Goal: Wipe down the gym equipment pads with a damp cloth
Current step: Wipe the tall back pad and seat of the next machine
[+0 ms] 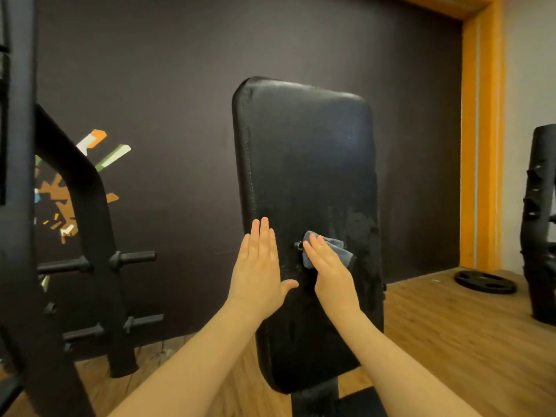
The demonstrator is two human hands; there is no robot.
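Right hand (pixel 329 273) is pressing a small crumpled blue-grey cloth (pixel 331 248) flat against the pad, fingers straight and together, not curled round it; cloth is sticking out past the fingertips and to the right of them. Left hand (pixel 258 272) is lying flat on the pad's left edge, fingers straight and pointing up, thumb spread to the right, holding nothing. Both forearms are reaching in from the bottom of the frame.

Tall black vinyl backrest pad (pixel 304 176) with rounded corners is standing tilted back, stitched seam running down its left side. Its surface is looking patchy: dull smeared streaks right of the cloth and down the lower right edge, upper part showing a soft sheen. Small dark fitting is sitting on the pad just left of the cloth; cannot tell what it is. Cloth is sitting about mid-height on the pad, right of centre line, left hand just beside it with a strip of bare pad between.

Black steel rack frame (pixel 75 206) with horizontal pegs is standing at left. Wood-plank floor (pixel 451 326) is running underneath. Black weight plate (pixel 485 282) is lying flat on the floor at right, near a black upright post (pixel 541 224). Behind, a dark matte wall (pixel 180 70) is carrying an orange-green-white angular graphic (pixel 90 164); orange trim (pixel 481 130) is framing its right edge.
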